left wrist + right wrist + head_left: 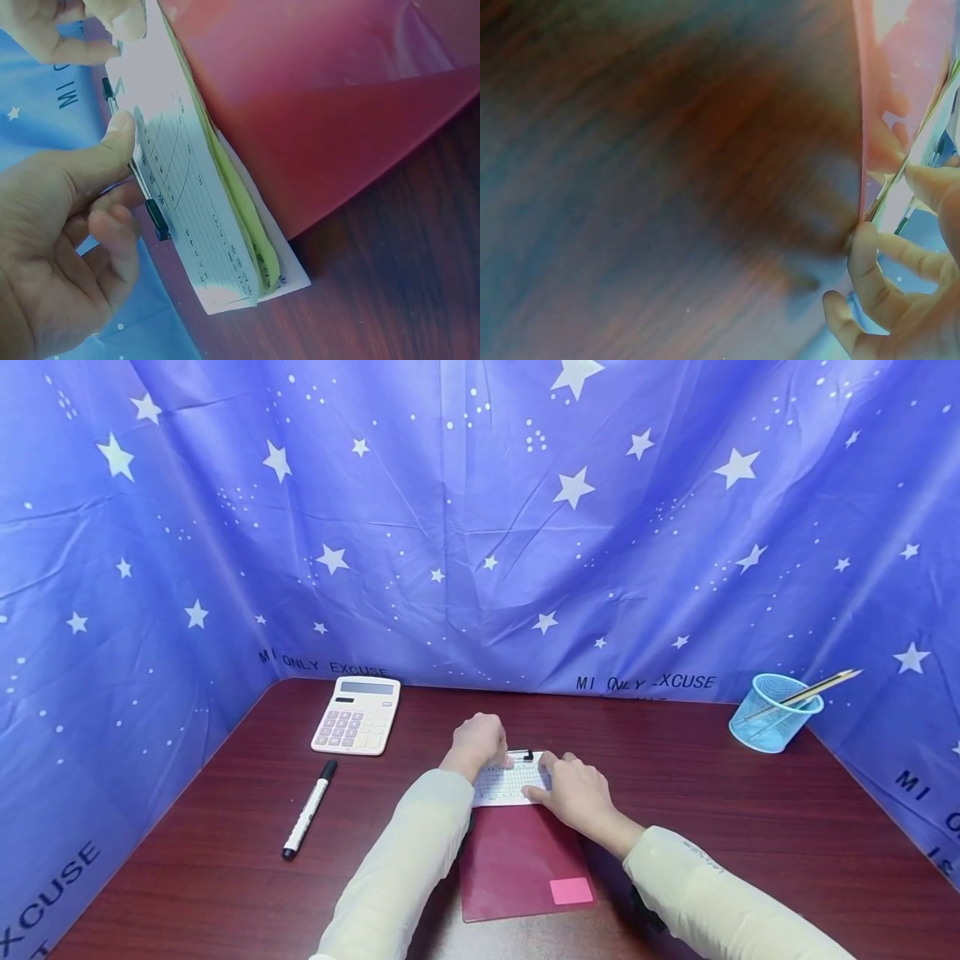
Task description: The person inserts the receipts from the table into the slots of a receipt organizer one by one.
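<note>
A pad of printed forms (498,787), white on top with yellow sheets under it, lies across the top of a dark red plastic folder (517,852). At its far edge sits a metal clip (136,169) with black ends. My left hand (478,745) pinches this clip, thumb on top and fingers curled behind it. On the other side my right hand (579,789) grips the pad's right end, its thumb on the printed face. In the right wrist view the right hand's fingers (877,277) bend round the edge of the folder and pad.
A pink label (572,891) marks the folder's lower right corner. To the left are a white calculator (356,716) and a capped black-and-white marker (310,810). A blue mesh cup (771,718) holding pencils (821,687) stands far right. Starry blue cloth (480,527) hangs behind the table.
</note>
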Demonstrator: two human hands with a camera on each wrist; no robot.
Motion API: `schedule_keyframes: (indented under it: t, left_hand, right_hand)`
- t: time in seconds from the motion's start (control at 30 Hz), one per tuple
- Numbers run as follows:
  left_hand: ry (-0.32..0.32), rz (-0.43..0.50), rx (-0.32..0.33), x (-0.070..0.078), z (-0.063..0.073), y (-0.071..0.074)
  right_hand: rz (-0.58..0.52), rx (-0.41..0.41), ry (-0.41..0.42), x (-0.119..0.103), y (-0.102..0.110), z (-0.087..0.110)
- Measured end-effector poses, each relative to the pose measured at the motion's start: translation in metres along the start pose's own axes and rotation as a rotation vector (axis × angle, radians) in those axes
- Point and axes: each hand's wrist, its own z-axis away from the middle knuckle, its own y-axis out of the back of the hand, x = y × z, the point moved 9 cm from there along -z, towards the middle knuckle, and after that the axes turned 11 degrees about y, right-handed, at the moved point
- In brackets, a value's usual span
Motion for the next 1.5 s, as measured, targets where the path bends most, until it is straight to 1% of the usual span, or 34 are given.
schedule_keyframes:
  t: [0.13, 0.3, 0.4, 0.53, 0.63, 0.83, 0.93, 1.07, 1.17, 1.23, 1.33, 1.43, 1.5]
  left_hand:
    - [-0.02, -0.004, 0.027, 0.001, 0.002, -0.001]
    - [-0.035, -0.027, 0.068, -0.002, 0.004, -0.003]
    - [-0.053, -0.022, 0.079, -0.004, 0.006, -0.004]
    - [-0.096, -0.003, 0.092, -0.008, 0.011, -0.005]
    - [-0.139, -0.004, 0.082, -0.011, 0.018, -0.007]
    - [-0.252, -0.095, 0.041, -0.016, 0.036, -0.013]
    - [-0.269, -0.095, 0.014, -0.025, 0.043, -0.013]
    - [-0.253, -0.092, -0.039, -0.042, 0.053, -0.011]
    - [-0.239, -0.13, -0.068, -0.056, 0.06, -0.012]
    - [-0.241, -0.168, -0.065, -0.063, 0.065, -0.012]
    - [-0.253, -0.194, -0.036, -0.07, 0.071, -0.01]
    - [-0.274, -0.182, -0.013, -0.072, 0.074, -0.008]
    - [-0.282, -0.173, -0.011, -0.072, 0.074, -0.008]
  right_hand:
    - [-0.007, -0.006, -0.015, 0.002, -0.002, 0.0]
    - [-0.013, -0.013, -0.02, 0.002, -0.004, -0.001]
    - [-0.015, -0.019, -0.02, 0.001, -0.005, -0.001]
    - [-0.015, -0.035, -0.023, 0.001, -0.006, -0.001]
    - [-0.018, -0.052, -0.023, 0.002, -0.007, 0.0]
    - [-0.05, -0.074, -0.026, 0.008, -0.004, 0.001]
    - [-0.074, -0.074, -0.021, 0.011, -0.002, 0.002]
    - [-0.098, -0.087, 0.004, 0.012, 0.001, 0.006]
    - [-0.12, -0.104, 0.047, 0.011, 0.002, 0.012]
    - [-0.138, -0.121, 0.084, 0.009, 0.001, 0.016]
    - [-0.147, -0.156, 0.13, 0.005, -0.002, 0.021]
    - [-0.128, -0.183, 0.149, 0.004, -0.006, 0.025]
    - [-0.115, -0.192, 0.152, 0.004, -0.006, 0.026]
